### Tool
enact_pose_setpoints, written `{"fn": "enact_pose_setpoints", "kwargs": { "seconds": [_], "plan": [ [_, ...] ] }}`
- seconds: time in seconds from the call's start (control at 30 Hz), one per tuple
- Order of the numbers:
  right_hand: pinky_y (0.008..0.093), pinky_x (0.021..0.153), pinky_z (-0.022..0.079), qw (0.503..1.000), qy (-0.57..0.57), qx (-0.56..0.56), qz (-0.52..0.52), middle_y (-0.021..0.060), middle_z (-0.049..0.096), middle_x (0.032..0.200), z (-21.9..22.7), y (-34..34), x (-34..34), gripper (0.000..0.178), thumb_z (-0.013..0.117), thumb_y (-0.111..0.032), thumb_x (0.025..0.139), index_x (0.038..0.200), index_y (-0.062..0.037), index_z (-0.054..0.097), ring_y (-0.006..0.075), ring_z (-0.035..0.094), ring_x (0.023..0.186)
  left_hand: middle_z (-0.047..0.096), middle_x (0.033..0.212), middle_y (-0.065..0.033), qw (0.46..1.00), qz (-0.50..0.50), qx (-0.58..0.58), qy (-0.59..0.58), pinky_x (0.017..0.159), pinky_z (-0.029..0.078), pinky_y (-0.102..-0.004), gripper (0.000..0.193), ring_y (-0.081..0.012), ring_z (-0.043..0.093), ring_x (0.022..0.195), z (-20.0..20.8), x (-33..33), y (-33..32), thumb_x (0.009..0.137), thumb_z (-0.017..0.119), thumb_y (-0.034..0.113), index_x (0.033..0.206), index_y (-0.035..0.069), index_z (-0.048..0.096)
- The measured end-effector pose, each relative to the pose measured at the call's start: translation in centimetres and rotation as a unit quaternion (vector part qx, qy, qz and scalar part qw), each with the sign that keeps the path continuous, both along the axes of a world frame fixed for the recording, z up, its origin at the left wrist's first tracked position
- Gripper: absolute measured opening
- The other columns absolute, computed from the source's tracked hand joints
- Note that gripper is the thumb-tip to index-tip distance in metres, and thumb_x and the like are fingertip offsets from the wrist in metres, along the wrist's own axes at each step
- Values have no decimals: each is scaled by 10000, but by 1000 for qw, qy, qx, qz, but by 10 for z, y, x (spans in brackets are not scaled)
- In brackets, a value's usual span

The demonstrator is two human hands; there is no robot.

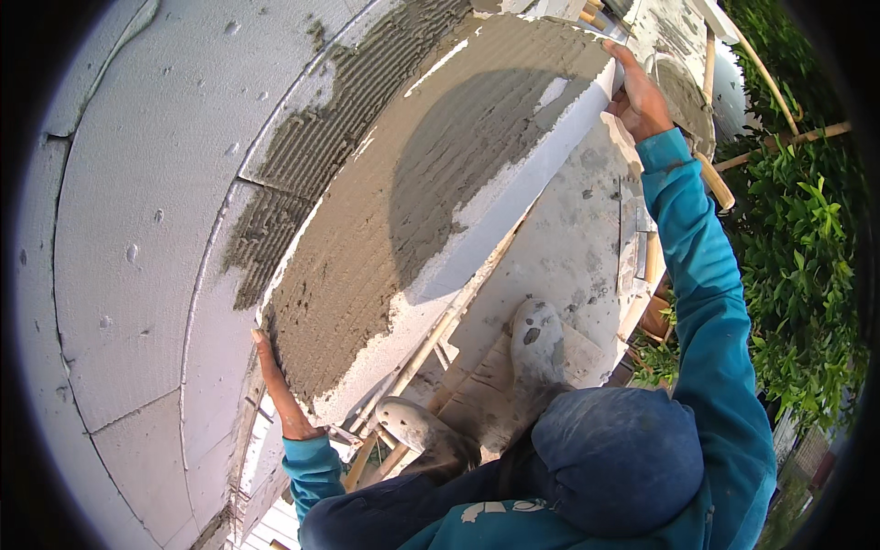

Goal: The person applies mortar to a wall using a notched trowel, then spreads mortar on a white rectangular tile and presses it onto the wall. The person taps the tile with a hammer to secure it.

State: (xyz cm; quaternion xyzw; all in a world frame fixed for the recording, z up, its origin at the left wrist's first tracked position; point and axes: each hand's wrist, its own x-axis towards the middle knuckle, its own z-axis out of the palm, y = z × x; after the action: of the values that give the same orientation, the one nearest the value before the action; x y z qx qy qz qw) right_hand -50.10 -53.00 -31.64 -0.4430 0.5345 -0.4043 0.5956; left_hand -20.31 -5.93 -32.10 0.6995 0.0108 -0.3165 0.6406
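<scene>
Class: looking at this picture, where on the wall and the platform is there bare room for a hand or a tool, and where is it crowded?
Bare: the white insulated wall left of the ribbed adhesive strip, and the splattered platform board between the foam board and the railing. Crowded: by the shoes, and the gap behind the foam board, gripped by left hand and right hand.

I count one foam insulation board [440, 183] coated with grey ridged mortar, and two hands on it: one left hand [280, 390] at its lower edge and one right hand [639, 96] at its upper edge. I log two mortar-spattered shoes [536, 335], one further forward than the other. I also note one notched trowel [683, 96] beside the right hand and at least three wooden poles [779, 142] by the foliage.
</scene>
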Motion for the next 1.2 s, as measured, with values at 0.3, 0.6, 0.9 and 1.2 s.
{"fn": "enact_pose_setpoints", "kwargs": {
  "seconds": [0.3, 0.6, 0.9, 1.2],
  "plan": [
    [430, 842, 566, 995, 74, -47, 44, 158, 665, 1090, 5, -85, 78, 680, 717, -443, 820, 1245, 56, 536, 257, 675, 973, 585, 1309, -187, 956, -38, -197, 214, 975, 521, -417, 640, -310, 609, 1155, -7, 17, -23, 940, 564, 483, 1372, 17, 489],
    [446, 893, 541, 983, 107, -139, 50, 205, 628, 1163, 21, -106, 132, 753, 711, -470, 820, 1294, 73, 494, 287, 643, 1055, 520, 1364, -245, 977, -127, -159, 61, 894, 573, -470, 640, -411, 586, 1147, -34, 43, -14, 972, 442, 502, 1383, 12, 459],
    [462, 944, 516, 951, 88, -296, -14, 252, 591, 1236, 7, -104, 173, 826, 705, -497, 821, 1343, 91, 451, 317, 611, 1137, 514, 1254, -327, 946, -98, -167, 259, 825, 611, -443, 826, -436, 611, 1061, -23, 56, 0, 972, 356, 599, 1403, -101, 266],
    [469, 1188, 177, 950, -16, -311, -4, 355, 160, 1530, -59, 32, 218, 1090, 645, -608, 842, 1479, 129, 155, 473, 130, 1447, 580, 1212, -288, 956, -122, 62, -260, 990, 498, -459, 771, -356, 594, 1147, 7, 44, 9, 963, 481, 547, 1326, -129, 413]
  ]
}}
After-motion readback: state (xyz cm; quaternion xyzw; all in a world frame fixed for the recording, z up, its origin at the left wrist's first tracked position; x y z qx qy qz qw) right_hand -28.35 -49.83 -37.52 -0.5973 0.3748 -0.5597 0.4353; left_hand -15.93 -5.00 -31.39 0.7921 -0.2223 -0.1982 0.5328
